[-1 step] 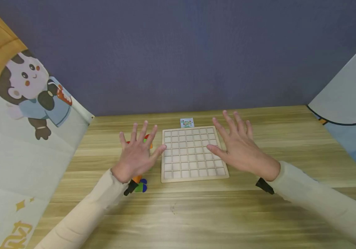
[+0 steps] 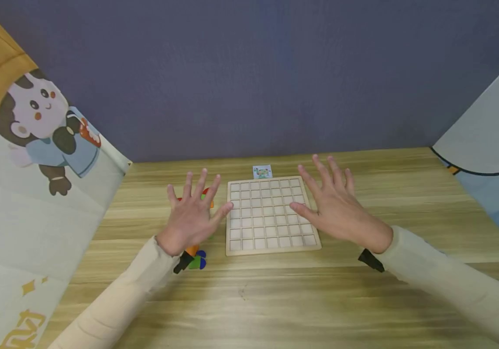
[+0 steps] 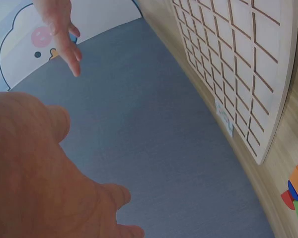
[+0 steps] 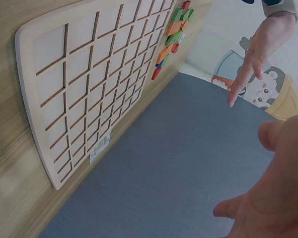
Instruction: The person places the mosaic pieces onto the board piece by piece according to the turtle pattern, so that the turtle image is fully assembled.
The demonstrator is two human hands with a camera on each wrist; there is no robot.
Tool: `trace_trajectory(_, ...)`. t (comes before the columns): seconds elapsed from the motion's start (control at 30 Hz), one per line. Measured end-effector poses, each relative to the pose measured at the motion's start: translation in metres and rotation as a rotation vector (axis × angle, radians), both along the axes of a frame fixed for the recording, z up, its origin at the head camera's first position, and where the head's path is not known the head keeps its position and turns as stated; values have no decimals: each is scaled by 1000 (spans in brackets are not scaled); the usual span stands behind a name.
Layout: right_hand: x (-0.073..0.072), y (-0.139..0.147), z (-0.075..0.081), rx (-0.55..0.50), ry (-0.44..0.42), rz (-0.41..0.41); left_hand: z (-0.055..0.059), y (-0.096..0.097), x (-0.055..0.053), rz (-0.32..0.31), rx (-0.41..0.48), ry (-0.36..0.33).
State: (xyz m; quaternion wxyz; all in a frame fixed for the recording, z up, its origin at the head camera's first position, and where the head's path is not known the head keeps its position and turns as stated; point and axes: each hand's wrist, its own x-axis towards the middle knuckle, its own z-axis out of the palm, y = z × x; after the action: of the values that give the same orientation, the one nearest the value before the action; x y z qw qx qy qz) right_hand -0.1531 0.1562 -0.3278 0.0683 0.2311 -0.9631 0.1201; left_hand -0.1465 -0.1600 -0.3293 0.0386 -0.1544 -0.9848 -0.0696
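Observation:
My left hand [image 2: 192, 218] hovers over the left part of the table, fingers spread and holding nothing. Its thumb overlaps the left edge of a pale wooden grid board [image 2: 268, 212] in the head view. On the board's other side, my right hand [image 2: 336, 211] is likewise spread with nothing in it, its thumb over the board's right columns. Colourful blocks [image 2: 197, 262] lie beneath the left hand, which partly hides them. The right wrist view shows these red, green, orange and blue blocks [image 4: 172, 37] in a cluster beside the board.
A small printed card [image 2: 262, 171] lies at the board's far edge. Behind the wooden table [image 2: 249, 300] rises a dark blue panel [image 2: 249, 77]. Panels with cartoon prints stand left [image 2: 9, 218] and right [image 2: 485, 126].

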Motion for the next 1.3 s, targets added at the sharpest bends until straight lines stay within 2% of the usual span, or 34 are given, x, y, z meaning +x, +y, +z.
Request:
trace_trajectory(0.23,-2,0,-4,0,3,-7,0,1,0,1,-14,-12)
trace_trajectory(0.8,-9,3,-10,-1,-72,-16,-4,-4,-6,1,-7,-16)
trace_trajectory(1.0,-13,7,-16,-9,-96,-32,-7,-10,-10,5,-7,-28)
trace_trajectory(1.3,-20,12,-25,-2,-117,-32,-13,-27,-10,38,6,-46)
